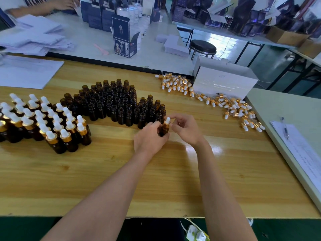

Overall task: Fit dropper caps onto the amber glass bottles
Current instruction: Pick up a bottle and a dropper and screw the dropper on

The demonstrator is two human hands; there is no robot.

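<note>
Left hand (150, 138) grips an amber bottle (164, 130); right hand (186, 128) fingers its dropper cap (167, 121).

The wooden table (104, 171) bears uncapped amber bottles (112, 101), capped bottles (43, 122), dropper caps (232, 106), a white box (224, 82).

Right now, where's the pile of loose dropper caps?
In the head view, the loose dropper caps lie scattered on the far right of the wooden table, along the front of the white box and right of the uncapped bottles.
</note>
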